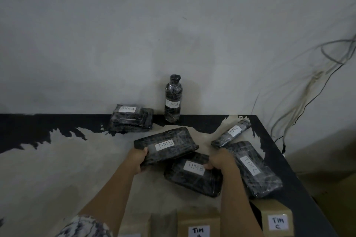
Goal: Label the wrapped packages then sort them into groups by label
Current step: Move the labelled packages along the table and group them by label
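Our left hand (137, 159) grips the upper TIM B package (169, 145) by its left end, long axis running toward our right hand (221, 159), which clasps the lower package (192, 179)

The bottom edge cuts the middle box (198, 221) through its label. The left hand (137, 159) hides fingers under the upper package (179, 140)

Packages (166, 146) in glossy crinkled black plastic wrap, white paper labels (164, 145); table (57, 169) matt black, paint worn rough; near boxes (277, 219) matt brown cardboard.
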`<state>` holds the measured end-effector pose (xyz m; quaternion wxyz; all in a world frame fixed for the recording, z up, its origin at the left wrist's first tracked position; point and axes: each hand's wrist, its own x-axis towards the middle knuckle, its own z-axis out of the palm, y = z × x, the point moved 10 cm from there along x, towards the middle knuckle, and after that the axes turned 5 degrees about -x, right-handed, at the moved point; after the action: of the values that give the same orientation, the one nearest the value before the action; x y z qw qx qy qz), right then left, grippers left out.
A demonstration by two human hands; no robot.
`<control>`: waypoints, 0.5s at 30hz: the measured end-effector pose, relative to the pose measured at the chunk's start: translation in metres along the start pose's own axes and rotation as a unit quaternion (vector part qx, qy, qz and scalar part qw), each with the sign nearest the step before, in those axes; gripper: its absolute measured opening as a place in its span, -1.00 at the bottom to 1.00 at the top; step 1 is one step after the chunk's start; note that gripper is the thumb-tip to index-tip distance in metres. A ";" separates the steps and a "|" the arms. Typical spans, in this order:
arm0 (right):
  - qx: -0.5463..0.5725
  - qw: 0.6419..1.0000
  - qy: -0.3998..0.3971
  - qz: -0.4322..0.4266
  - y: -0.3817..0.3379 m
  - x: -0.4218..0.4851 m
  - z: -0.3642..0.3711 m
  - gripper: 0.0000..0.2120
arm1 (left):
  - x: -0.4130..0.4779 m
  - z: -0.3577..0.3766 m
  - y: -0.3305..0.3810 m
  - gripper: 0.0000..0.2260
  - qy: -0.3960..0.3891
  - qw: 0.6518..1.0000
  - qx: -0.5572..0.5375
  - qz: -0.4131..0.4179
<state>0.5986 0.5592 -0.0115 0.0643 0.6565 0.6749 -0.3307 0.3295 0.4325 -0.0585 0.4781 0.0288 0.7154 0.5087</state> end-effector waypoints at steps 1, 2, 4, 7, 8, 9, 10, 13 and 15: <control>-0.009 1.000 0.016 0.000 -0.003 0.001 -0.009 -0.63 | 0.002 -0.003 0.000 -0.67 0.007 1.000 0.000 0.001; -0.025 0.999 0.031 -0.006 -0.008 0.002 -0.018 -0.61 | 0.003 -0.006 0.000 -0.66 0.017 1.000 0.003 0.005; -0.057 0.995 0.072 -0.026 -0.025 -0.002 -0.039 -0.66 | 0.007 -0.014 0.000 -0.64 0.042 0.999 0.009 0.014; -0.075 0.979 0.189 -0.014 -0.045 -0.020 -0.079 -0.73 | 0.012 -0.028 -0.002 -0.65 0.079 0.996 0.038 0.027; -0.079 0.970 0.230 -0.013 -0.052 -0.028 -0.091 -0.73 | 0.012 -0.031 -0.003 -0.66 0.084 0.995 0.050 0.032; -0.086 0.961 0.263 -0.022 -0.062 -0.036 -0.101 -0.72 | 0.012 -0.031 -0.004 -0.66 0.086 0.994 0.061 0.037; -0.090 0.952 0.289 -0.043 -0.074 -0.043 -0.107 -0.72 | 0.011 -0.028 -0.006 -0.67 0.083 0.993 0.074 0.041; -0.035 0.949 0.281 -0.136 -0.107 -0.046 -0.102 -0.71 | 0.003 -0.010 -0.009 -0.71 0.057 0.993 0.094 0.051; 0.033 0.963 0.209 -0.168 -0.116 -0.037 -0.084 -0.66 | 0.000 0.002 -0.008 -0.64 0.045 0.990 0.115 0.066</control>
<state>0.5243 0.5823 0.1146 -0.1564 0.5901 0.7625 -0.2144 0.3349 0.4303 -0.0643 0.4042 0.1081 0.7863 0.4546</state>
